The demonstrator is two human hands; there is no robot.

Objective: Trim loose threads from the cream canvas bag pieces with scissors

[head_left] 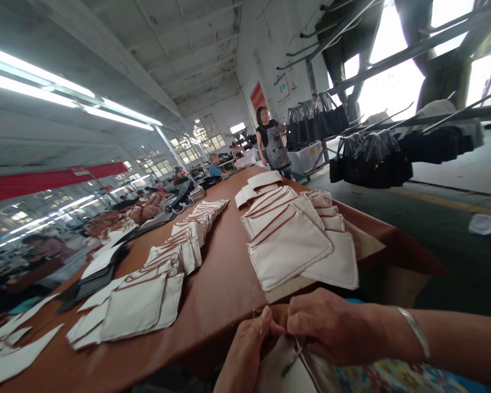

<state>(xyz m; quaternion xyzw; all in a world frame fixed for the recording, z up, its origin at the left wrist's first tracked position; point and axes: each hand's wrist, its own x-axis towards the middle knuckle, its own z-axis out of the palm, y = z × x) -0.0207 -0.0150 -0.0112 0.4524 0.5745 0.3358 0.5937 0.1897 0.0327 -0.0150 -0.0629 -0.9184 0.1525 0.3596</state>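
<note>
"Cream-coloured material, with a brown line along it: where does that cream piece [294,382] lie from the hands?"

"Directly under them and towards the near side, just off the near edge of the brown tabletop [216,273]. The left hand [249,338] comes in from the near left, the right hand [327,322] from the right, and the top of the piece sits between their fingertips."

"Which one is nearer?"

"Neither, by the look of it; both meet at the same far end of the piece. The left hand has thumb and forefinger pinched together there, seemingly on its edge. The right hand is closed, its fingers curled, and a metal tool [293,362] slants out below them towards the near left, apparently gripped in that hand."

"And the long axis?"

"That can't be told, since the near end runs out of view. The brown line does show a direction: from the right hand's fingers it drops to the near right, so it and the tool spread apart."

"What lies around?"

"On the tabletop, just beyond the hands, is the right stack [290,251] of similar cream pieces with brown edges. The left stack [135,305] is farther off to the left. Flowered cloth [376,376] shows below the right forearm, which wears a silver bracelet [415,333]; whether the cream piece touches the cloth is unclear."
</note>
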